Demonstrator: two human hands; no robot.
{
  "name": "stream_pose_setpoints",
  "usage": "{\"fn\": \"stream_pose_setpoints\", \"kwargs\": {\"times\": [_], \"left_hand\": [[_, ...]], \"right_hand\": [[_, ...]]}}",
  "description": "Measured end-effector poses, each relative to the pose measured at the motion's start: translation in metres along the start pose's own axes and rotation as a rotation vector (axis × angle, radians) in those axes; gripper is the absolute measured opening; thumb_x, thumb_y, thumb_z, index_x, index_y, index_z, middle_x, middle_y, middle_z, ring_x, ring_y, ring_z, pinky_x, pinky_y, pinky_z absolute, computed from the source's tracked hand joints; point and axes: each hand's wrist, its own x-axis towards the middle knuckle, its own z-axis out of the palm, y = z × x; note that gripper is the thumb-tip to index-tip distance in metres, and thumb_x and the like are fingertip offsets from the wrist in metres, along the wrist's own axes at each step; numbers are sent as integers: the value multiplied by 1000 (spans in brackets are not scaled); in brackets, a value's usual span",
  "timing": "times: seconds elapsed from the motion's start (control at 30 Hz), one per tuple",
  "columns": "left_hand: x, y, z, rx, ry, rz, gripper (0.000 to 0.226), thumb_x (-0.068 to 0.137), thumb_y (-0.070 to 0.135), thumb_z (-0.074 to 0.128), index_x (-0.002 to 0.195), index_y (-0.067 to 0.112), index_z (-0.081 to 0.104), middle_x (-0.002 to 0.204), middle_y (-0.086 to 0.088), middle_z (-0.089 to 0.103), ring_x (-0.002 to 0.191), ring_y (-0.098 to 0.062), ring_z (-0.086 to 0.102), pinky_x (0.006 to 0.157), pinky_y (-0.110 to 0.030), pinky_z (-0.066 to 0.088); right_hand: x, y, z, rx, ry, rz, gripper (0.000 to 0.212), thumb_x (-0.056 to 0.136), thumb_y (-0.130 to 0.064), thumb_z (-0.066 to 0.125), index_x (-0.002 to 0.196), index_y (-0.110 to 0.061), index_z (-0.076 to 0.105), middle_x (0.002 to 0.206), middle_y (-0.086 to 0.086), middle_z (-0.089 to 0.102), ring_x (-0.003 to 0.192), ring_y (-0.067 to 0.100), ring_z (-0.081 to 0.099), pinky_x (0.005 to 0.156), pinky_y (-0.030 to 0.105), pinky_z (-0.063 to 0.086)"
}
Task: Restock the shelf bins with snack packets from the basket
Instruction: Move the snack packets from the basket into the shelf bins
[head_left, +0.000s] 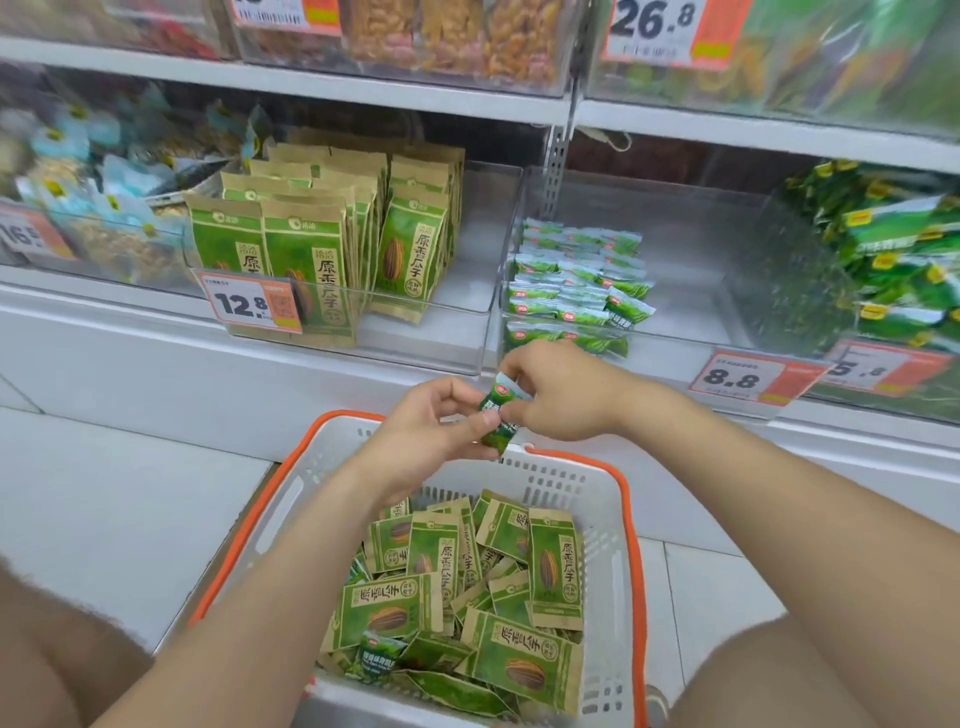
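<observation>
Two bare forearms, left forearm (291, 545) from 7 o'clock and right forearm (753, 467) from 4 o'clock, end in the bare left hand (431, 431) and right hand (561, 400). Bare knees (52, 649) fill the lower corners.

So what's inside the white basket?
Inside the basket lie piled brown-green seed packets and one small green packet. The pile hides whatever is underneath.

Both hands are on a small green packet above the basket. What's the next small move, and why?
Probably carry it forward and a little right into the clear bin above the 8.8 tag. The left hand and right hand both pinch the small green packet, and that bin holds matching green packets with bare floor beside them.
</observation>
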Motion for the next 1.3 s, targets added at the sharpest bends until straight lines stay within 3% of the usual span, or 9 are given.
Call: {"fn": "stream_pose_setpoints", "kwargs": {"times": [0.17, 0.3, 0.5, 0.6, 0.77, 0.93, 1.03, 1.17, 1.3], "left_hand": [[4, 14, 18, 23, 56, 89, 16, 96, 11, 72, 105, 2, 64, 112, -27, 70, 89, -28, 73, 73, -41, 65], [7, 35, 42, 109, 196, 218, 18, 97, 28, 72, 99, 11, 67, 95, -3, 71, 82, -23, 72, 69, -39, 64], [21, 44, 68, 743, 455, 676, 12, 96, 13, 67, 103, 23, 64, 111, 1, 45, 105, -19, 50, 94, -38, 45], [24, 51, 76, 971, 566, 792, 20, 87, 9, 68, 103, 22, 65, 117, -4, 43, 108, -28, 44, 94, -48, 42], [36, 50, 81, 1207, 515, 719, 31, 82, 22, 65, 113, 27, 66, 161, -7, 32, 148, -36, 28, 112, -56, 28], [48, 37, 77, 1290, 467, 584, 27, 87, 32, 60, 113, 30, 65, 160, -4, 34, 131, -37, 38, 111, -54, 26], [49, 31, 77, 1338, 492, 597, 27, 87, 34, 60, 114, 29, 62, 157, -4, 37, 125, -35, 40, 110, -52, 28], [51, 29, 77, 1386, 513, 594, 30, 86, 36, 61, 115, 29, 60, 159, -4, 35, 125, -36, 40, 108, -52, 27], [51, 29, 75, 1404, 508, 584, 31, 86, 38, 60, 116, 31, 60, 159, -4, 37, 124, -36, 42, 108, -53, 30]], "right_hand": [[-16, 1, -16, 40, 95, 38, 28, 96, -32, 65, 84, -7, 61, 68, 3, 51, 63, 15, 44, 54, 27, 28], [-34, 3, -51, 102, 223, 15, 28, 93, -28, 63, 75, -9, 52, 67, 4, 46, 62, 18, 40, 55, 36, 27], [-37, 55, -89, 135, 686, 227, 13, 93, -25, 56, 90, -13, 60, 79, 5, 63, 82, 33, 52, 70, 40, 42], [-26, 85, -90, 27, 559, 333, 26, 97, -20, 55, 117, -7, 64, 114, 16, 68, 103, 37, 61, 85, 43, 51], [-11, 104, -81, 174, 162, 445, 46, 100, -14, 66, 143, -3, 56, 140, 14, 57, 64, 25, 76, 63, 36, 63], [3, 105, -80, 141, 176, 563, 57, 81, -7, 78, 133, 7, 59, 123, 28, 69, 104, 37, 73, 82, 47, 64], [10, 105, -80, 218, 132, 642, 35, 74, -6, 84, 102, -7, 62, 80, 13, 71, 72, 28, 71, 62, 29, 56], [20, 110, -78, 417, 76, 730, 34, 76, -1, 88, 95, -4, 59, 75, 17, 77, 69, 28, 78, 78, 41, 65], [24, 117, -78, 290, 160, 699, 31, 73, -8, 86, 76, -12, 55, 59, 6, 63, 57, 24, 66, 56, 26, 52]]}}
